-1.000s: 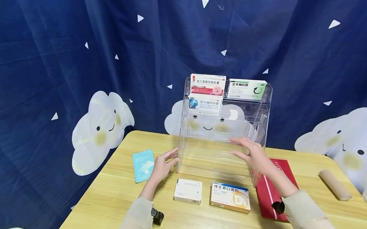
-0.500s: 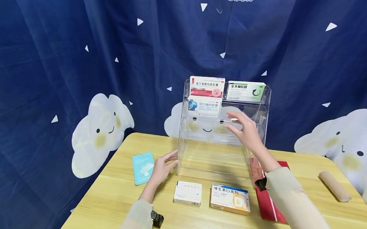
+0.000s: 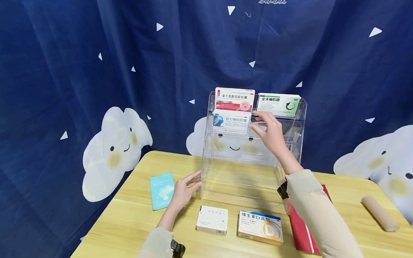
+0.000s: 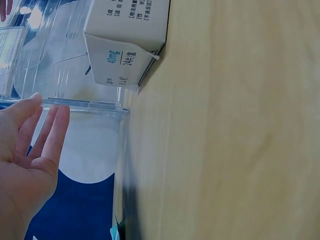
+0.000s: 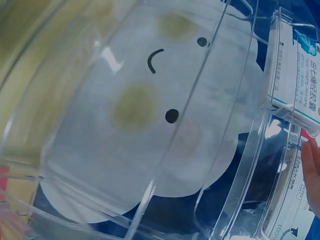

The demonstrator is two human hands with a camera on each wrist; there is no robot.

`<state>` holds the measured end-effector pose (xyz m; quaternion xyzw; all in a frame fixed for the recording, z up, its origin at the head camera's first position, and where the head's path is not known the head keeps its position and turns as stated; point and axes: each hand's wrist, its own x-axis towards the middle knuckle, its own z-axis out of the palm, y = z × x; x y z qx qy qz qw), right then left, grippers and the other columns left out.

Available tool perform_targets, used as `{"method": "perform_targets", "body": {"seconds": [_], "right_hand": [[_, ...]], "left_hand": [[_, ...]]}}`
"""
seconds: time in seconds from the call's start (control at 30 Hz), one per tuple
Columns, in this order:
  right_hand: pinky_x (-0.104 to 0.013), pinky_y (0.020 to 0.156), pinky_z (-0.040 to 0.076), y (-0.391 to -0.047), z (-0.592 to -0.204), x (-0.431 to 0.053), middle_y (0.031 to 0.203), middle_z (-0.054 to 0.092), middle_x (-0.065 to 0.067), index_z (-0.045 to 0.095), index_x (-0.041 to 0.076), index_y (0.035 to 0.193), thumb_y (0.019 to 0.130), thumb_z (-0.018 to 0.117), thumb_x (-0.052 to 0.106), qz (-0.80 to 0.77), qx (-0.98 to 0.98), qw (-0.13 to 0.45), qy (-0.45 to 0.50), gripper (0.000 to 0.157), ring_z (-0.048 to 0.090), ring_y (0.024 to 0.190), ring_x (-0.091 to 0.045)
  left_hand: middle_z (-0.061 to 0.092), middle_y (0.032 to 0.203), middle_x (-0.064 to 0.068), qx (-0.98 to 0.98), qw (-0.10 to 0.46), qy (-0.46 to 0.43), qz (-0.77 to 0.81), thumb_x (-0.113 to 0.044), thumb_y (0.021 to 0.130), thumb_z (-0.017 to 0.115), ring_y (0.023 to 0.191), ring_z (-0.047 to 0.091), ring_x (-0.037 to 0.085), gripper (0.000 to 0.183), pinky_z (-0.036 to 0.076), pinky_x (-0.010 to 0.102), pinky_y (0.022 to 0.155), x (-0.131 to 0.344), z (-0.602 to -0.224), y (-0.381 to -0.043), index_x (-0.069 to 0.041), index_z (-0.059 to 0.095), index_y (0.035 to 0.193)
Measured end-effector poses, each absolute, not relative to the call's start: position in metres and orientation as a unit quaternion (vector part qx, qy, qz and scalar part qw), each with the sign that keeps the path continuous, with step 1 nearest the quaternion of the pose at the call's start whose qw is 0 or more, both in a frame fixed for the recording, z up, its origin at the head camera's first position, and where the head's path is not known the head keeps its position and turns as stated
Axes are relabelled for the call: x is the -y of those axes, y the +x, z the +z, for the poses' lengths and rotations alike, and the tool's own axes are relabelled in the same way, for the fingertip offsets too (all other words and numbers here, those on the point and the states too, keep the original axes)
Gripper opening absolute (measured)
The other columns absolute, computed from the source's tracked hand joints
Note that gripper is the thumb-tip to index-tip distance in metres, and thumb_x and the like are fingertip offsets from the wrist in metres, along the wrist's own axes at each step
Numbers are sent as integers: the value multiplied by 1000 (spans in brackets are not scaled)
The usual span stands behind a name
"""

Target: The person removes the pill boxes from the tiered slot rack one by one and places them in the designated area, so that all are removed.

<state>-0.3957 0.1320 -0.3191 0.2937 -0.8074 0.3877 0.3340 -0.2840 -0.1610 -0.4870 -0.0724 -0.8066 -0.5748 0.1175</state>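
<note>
A clear tiered display rack (image 3: 203, 160) stands on the table. My left hand (image 3: 182, 190) touches its left side panel with extended fingers, as the left wrist view also shows. In front of the rack's upper part, my right hand (image 3: 271, 134) has thumb and fingers apart and holds nothing. Its fingertips are at the right edge of a white-and-blue medicine box (image 3: 230, 123) in the second tier; whether they touch it I cannot tell. In the top tier stand a red-and-white medicine box (image 3: 234, 99) and a green-and-white one (image 3: 278, 104).
On the table before the rack lie a white medicine box (image 3: 212, 219) and a vitamin D box (image 3: 260, 227). A light blue packet (image 3: 162, 191) lies at left. At right are a red flat item (image 3: 302, 233), partly under the right arm, and a brown cardboard tube (image 3: 380, 213).
My right hand has risen from the rack's lower tiers to the right edge of the white-and-blue box, moving slightly left. The left hand has kept its place at the rack's side.
</note>
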Motion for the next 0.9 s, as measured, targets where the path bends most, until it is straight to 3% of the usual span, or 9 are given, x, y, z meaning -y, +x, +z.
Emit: {"method": "perform_targets", "body": {"seconds": [0.17,0.4,0.9], "right_hand": [[-45,90,60,-404,-315,-127,117,61,-24,61,-2,125,85,75,7,361,819,335,295,44,64,102,-36],[-46,88,60,-412,-310,-122,118,61,-24,60,0,127,86,74,8,313,840,316,310,45,63,99,-36],[-45,87,61,-418,-312,-113,113,60,-22,66,-1,110,85,71,-2,329,830,329,306,25,65,94,-36]], "left_hand": [[65,130,14,805,117,-75,-577,-9,89,69,119,63,36,47,51,45,105,161,-489,-284,-15,59,135],[67,128,11,810,122,-76,-569,-10,89,70,116,66,30,47,51,43,106,161,-490,-285,-16,60,135],[66,129,12,807,119,-74,-574,-8,90,69,117,66,30,47,50,46,107,161,-490,-285,-15,60,135]]}}
